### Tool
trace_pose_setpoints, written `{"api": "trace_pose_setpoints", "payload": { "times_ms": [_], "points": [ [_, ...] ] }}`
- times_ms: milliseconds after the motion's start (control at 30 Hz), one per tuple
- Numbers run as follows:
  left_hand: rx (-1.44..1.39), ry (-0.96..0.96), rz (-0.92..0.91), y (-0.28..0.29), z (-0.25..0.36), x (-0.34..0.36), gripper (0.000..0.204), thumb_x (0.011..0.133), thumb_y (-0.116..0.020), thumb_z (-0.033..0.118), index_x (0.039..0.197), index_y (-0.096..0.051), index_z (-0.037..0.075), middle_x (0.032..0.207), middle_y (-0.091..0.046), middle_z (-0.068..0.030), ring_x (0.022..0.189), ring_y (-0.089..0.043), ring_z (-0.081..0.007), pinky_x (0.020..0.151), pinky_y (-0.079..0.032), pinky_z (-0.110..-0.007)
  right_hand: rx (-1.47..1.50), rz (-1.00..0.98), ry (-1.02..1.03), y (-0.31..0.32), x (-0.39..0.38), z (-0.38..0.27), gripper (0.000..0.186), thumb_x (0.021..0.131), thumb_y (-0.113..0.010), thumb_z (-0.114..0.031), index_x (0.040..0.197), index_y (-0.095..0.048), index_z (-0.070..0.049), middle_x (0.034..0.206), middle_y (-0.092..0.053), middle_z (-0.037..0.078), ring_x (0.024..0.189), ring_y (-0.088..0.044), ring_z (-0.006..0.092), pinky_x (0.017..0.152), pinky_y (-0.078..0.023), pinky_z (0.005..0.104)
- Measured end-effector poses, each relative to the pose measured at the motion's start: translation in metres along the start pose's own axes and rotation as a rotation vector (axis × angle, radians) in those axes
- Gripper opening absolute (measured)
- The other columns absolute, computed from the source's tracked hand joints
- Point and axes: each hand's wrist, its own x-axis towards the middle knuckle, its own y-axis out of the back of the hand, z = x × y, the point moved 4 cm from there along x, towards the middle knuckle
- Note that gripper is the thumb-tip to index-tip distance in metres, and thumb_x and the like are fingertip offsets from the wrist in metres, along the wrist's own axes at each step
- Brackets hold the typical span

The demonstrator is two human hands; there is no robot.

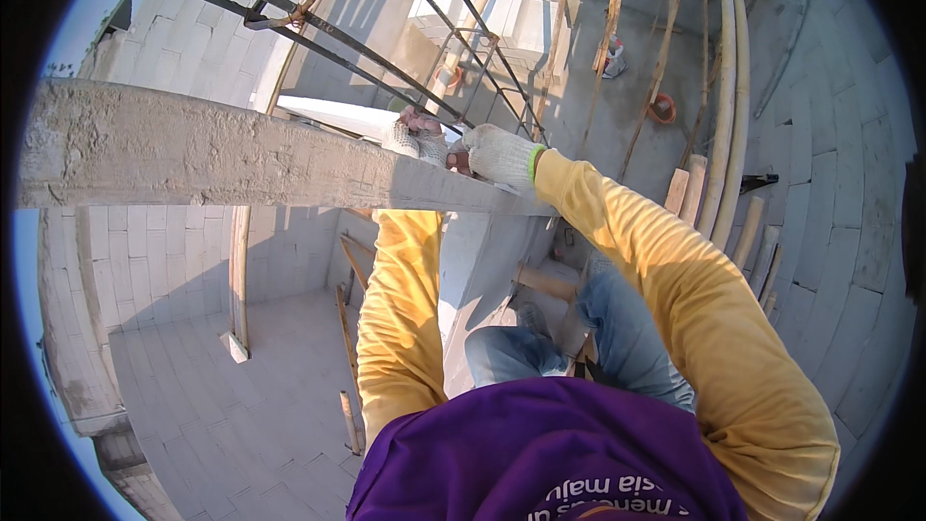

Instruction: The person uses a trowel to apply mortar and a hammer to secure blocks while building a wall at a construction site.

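Observation:
Both hands wear white knit gloves and meet on the far side of a grey concrete beam (pixel 212 150). My left hand (pixel 418 140) is bent, its fingers curled and partly hidden by the beam's top edge. My right hand (pixel 499 154), with a green glove cuff, is closed beside it, knuckles up. Between them is a small reddish-brown patch that I cannot make out. Just above both hands are the lower ends of a dark steel rebar frame (pixel 376 58); whether the fingers touch it cannot be told.
Bamboo poles (pixel 725 96) and wooden props (pixel 610 39) stand to the right. White blocks (pixel 506 14) are stacked at the far side. An orange bucket (pixel 663 108) is on the floor far below. A block wall (pixel 830 193) rises at right. My legs (pixel 627 318) are below the beam.

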Motion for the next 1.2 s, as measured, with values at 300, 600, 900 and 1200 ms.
{"api": "trace_pose_setpoints", "payload": {
  "times_ms": [300, 600, 900, 1200],
  "points": [
    [0.533, 0.003, -0.203, 0.000, 0.009, -0.026, 0.010, 0.099, -0.055, 0.014, 0.097, -0.055, 0.005, 0.097, -0.058, -0.0094, 0.096, -0.057, -0.0262, 0.094, -0.050, -0.042, 0.252, 0.179, 0.034, 0.015, -0.041, 0.011, 0.021, 0.099, -0.063, -0.021, 0.102, -0.064, 0.000, 0.070, -0.045, -0.003, 0.060, -0.050, 0.0112, 0.077, -0.058, 0.0336],
    [1.711, -0.694, -0.757, 0.053, 0.017, -0.038, 0.029, 0.101, -0.056, 0.020, 0.123, -0.057, 0.001, 0.126, -0.063, -0.0174, 0.111, -0.064, -0.0287, 0.097, -0.053, -0.041, 0.847, 0.467, 0.166, 0.048, -0.088, 0.034, 0.015, 0.101, -0.054, -0.014, 0.102, -0.057, 0.000, 0.065, -0.038, 0.000, 0.056, -0.043, 0.0160, 0.080, -0.054, 0.0414],
    [0.940, -0.345, 0.167, 0.096, -0.043, -0.150, 0.015, 0.097, -0.060, 0.015, 0.104, -0.063, 0.003, 0.098, -0.067, -0.0101, 0.084, -0.064, -0.0208, 0.073, -0.054, -0.032, 0.981, 0.652, 0.377, 0.075, -0.184, 0.083, 0.019, 0.097, -0.063, -0.020, 0.104, -0.059, -0.003, 0.064, -0.044, 0.001, 0.062, -0.051, 0.0198, 0.088, -0.053, 0.0433],
    [1.875, -0.674, -0.250, 0.081, -0.136, -0.238, 0.035, 0.090, -0.063, 0.020, 0.123, -0.064, 0.008, 0.113, -0.065, -0.0180, 0.107, -0.061, -0.0365, 0.095, -0.049, -0.045, 0.231, 0.597, 0.320, -0.035, -0.250, 0.060, 0.030, 0.103, -0.057, -0.030, 0.092, -0.065, -0.003, 0.079, -0.062, 0.002, 0.084, -0.063, 0.0190, 0.080, -0.047, 0.0306]
  ]
}}
